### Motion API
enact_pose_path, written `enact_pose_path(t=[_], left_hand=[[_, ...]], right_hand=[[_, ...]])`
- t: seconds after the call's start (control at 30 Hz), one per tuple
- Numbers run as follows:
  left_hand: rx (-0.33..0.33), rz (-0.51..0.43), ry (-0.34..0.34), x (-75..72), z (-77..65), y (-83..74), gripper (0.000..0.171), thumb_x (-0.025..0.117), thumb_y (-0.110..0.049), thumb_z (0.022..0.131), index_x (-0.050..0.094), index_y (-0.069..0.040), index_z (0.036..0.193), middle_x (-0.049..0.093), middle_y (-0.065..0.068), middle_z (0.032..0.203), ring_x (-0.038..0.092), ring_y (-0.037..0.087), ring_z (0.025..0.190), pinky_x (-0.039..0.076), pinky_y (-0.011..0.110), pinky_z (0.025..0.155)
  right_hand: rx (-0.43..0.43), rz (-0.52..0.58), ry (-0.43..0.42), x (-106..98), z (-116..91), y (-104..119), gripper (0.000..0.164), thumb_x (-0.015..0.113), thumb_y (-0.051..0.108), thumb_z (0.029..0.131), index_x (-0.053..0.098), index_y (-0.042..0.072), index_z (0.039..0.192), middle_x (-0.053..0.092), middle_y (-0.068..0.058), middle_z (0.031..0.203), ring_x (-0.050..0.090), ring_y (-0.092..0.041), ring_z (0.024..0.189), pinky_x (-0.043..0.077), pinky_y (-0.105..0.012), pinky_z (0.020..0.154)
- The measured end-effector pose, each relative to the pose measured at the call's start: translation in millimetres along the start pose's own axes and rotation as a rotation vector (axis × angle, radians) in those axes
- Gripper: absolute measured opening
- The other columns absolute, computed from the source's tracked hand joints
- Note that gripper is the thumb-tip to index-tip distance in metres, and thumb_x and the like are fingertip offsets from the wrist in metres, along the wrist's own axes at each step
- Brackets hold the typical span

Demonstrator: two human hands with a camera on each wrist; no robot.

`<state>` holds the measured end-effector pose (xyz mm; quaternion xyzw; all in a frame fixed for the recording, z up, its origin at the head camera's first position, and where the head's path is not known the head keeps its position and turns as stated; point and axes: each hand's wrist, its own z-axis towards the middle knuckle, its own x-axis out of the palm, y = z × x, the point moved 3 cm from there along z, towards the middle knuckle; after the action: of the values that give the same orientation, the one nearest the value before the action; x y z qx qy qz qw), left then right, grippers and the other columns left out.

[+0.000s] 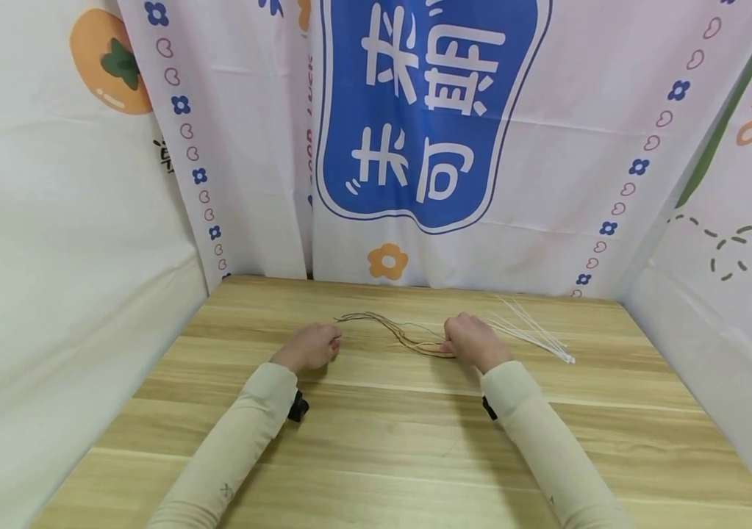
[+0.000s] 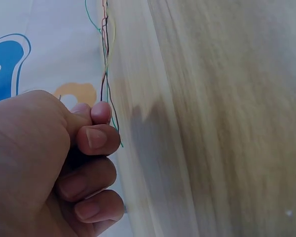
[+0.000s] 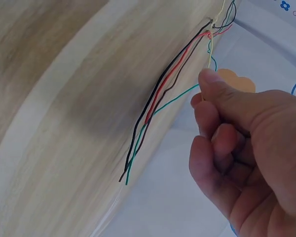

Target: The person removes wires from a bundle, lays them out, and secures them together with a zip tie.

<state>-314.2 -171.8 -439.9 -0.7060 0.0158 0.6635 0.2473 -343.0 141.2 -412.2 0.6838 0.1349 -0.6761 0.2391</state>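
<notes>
A loose bundle of thin coloured wires [image 1: 402, 334], black, red, brown, green and yellow, lies across the far part of the wooden table between both hands. My right hand [image 1: 475, 342] is at the bundle's right end. In the right wrist view its thumb and index finger pinch the yellow wire [image 3: 210, 57], beside a tangled spot where several wires cross. My left hand [image 1: 312, 345] is near the other end, fingers curled and thumb against the index finger. The wires [image 2: 107, 64] run down to its fingertips; the pinched wire end is mostly hidden.
White cable ties [image 1: 534, 334] lie just right of my right hand on the wooden table [image 1: 376, 455]. Printed cloth [image 1: 263, 147] hangs behind the table's far edge, and light cloth walls stand at both sides.
</notes>
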Motion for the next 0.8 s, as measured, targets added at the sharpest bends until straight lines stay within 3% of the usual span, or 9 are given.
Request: enact_pose_path(t=[0.2,0.47,0.67,0.8], left_hand=[[-0.004,-0.044,0.009,2.2,-3.2,-1.5,0.037,0.043,-0.007,0.110,0.048,-0.016,0.074,0.048,-0.002,0.070,0.042,0.013,0.064,0.039,0.032,0.067],[0.030,-0.074,0.032,4.3,-6.3,-7.4,0.037,0.043,-0.011,0.113,0.056,-0.012,0.077,0.052,0.000,0.072,0.045,0.015,0.065,0.043,0.034,0.071],[0.062,-0.055,0.035,8.0,-5.0,-11.3,0.036,0.044,-0.012,0.113,0.060,-0.013,0.080,0.055,-0.001,0.073,0.048,0.014,0.066,0.046,0.036,0.074],[0.071,-0.046,0.042,11.7,-4.3,-14.1,0.036,0.044,-0.014,0.113,0.060,-0.016,0.080,0.055,-0.003,0.072,0.049,0.012,0.065,0.046,0.035,0.074]], right_hand=[[0.021,0.022,-0.030,1.0,-0.1,-2.6,0.041,0.081,0.017,0.094,0.054,0.013,0.063,0.047,0.003,0.064,0.041,-0.013,0.062,0.042,-0.031,0.062],[-0.046,0.040,-0.103,-5.3,-1.2,2.6,0.045,0.075,0.008,0.095,0.049,0.015,0.059,0.041,0.005,0.061,0.036,-0.011,0.059,0.038,-0.029,0.060],[-0.135,0.055,-0.134,-10.4,-3.8,13.4,0.025,0.077,0.007,0.094,0.069,0.007,0.070,0.060,0.003,0.067,0.048,-0.011,0.062,0.046,-0.031,0.063],[-0.163,0.070,-0.122,-9.3,-4.3,19.4,0.018,0.077,0.008,0.095,0.075,0.006,0.078,0.070,-0.001,0.073,0.053,-0.011,0.065,0.050,-0.031,0.066]])
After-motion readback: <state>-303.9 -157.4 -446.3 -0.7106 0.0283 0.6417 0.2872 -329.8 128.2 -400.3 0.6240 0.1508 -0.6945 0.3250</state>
